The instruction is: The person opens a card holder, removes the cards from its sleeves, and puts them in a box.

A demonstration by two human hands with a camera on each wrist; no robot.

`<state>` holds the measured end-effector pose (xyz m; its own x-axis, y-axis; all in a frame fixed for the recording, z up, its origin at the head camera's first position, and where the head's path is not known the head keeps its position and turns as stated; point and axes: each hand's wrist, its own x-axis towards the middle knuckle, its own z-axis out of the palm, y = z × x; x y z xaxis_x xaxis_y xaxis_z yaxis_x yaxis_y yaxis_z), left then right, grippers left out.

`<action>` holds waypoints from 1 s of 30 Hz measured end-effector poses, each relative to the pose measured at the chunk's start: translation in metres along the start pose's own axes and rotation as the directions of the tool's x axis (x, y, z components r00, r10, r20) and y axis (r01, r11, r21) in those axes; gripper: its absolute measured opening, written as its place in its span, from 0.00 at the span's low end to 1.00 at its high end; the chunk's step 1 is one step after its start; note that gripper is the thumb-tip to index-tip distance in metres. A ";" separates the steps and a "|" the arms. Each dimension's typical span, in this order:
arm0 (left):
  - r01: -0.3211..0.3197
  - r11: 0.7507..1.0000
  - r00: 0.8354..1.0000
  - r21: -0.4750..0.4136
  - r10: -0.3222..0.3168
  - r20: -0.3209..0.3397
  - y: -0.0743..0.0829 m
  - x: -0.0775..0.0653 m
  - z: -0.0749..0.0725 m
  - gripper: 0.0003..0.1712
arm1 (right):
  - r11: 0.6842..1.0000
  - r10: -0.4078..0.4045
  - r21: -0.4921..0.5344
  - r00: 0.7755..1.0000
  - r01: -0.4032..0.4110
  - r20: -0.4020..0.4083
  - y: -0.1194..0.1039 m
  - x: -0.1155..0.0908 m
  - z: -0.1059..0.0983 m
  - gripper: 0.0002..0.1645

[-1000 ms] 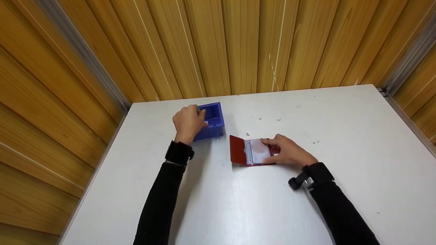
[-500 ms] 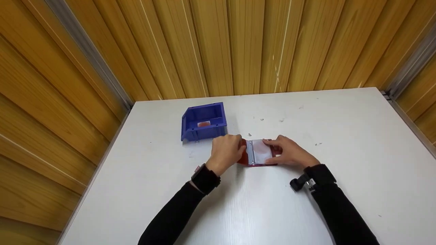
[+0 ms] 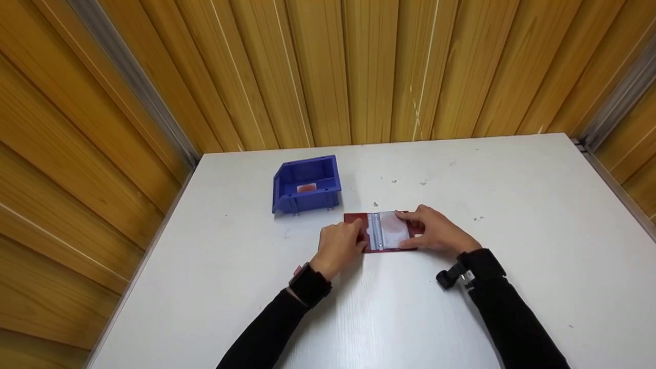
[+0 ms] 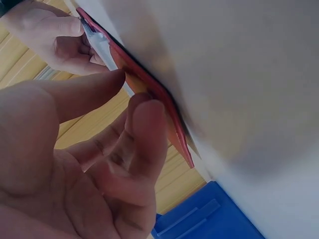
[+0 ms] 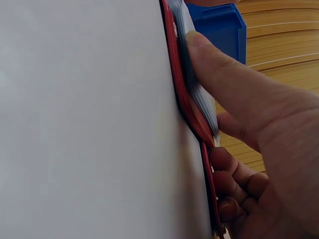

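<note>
A small red card holder (image 3: 375, 231) lies unfolded on the table, clear sleeves on its right half and a grey riveted strip down the middle. My right hand (image 3: 435, 230) grips the sleeved half, index finger at the far edge and thumb (image 5: 224, 69) over the near edge of the sleeves. A pale card with a reddish round mark shows in the top sleeve. My left hand (image 3: 338, 246) touches the inside of the left cover; its thumb (image 4: 94, 92) and bent forefinger stand apart with nothing between them.
A blue plastic bin (image 3: 312, 201) stands behind and left of the card holder. Inside it lies a white card with a red-orange shape (image 3: 307, 188). Wood-patterned walls (image 3: 369, 72) border the white table (image 3: 512, 205).
My left hand came from the blue bin to the card holder's left cover. That cover, raised before, now lies flatter. The right hand has stayed in place.
</note>
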<state>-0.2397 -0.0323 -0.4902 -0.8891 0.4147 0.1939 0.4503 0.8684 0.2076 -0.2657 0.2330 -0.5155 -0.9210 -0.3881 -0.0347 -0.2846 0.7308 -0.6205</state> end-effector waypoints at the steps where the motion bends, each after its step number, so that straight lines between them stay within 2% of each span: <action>1: -0.001 1.000 1.000 -0.005 0.001 0.002 0.000 0.000 0.000 0.09 | 1.000 0.001 0.002 1.000 -0.001 0.001 -0.001 0.000 0.000 0.47; 12: 0.004 0.998 1.000 -0.064 -0.002 0.028 -0.003 0.000 -0.004 0.10 | 0.999 -0.014 0.049 1.000 0.015 -0.013 -0.006 -0.002 -0.003 0.43; 17: 0.028 0.996 0.997 -0.087 -0.022 0.068 -0.004 0.000 -0.004 0.11 | 0.994 -0.052 0.094 0.997 0.057 -0.058 -0.010 0.001 0.000 0.33; 22: 0.032 0.997 0.996 -0.074 -0.026 0.082 -0.003 0.000 -0.003 0.12 | 0.990 -0.033 0.133 0.995 0.046 -0.097 -0.016 0.003 -0.001 0.13; 28: 0.030 0.997 0.996 -0.064 -0.025 0.083 -0.004 0.000 -0.003 0.14 | 0.982 -0.019 0.188 0.996 0.035 -0.085 -0.020 0.005 -0.002 0.07; 30: 0.036 0.997 0.995 -0.069 -0.029 0.096 -0.005 0.000 -0.003 0.14 | 0.975 -0.025 0.216 0.997 0.041 -0.077 -0.022 0.005 -0.001 0.08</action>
<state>-0.2415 -0.0376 -0.4887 -0.9056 0.4135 0.0948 0.4229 0.8617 0.2804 -0.2638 0.2157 -0.5007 -0.9313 -0.3619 0.0413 -0.2579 0.5753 -0.7762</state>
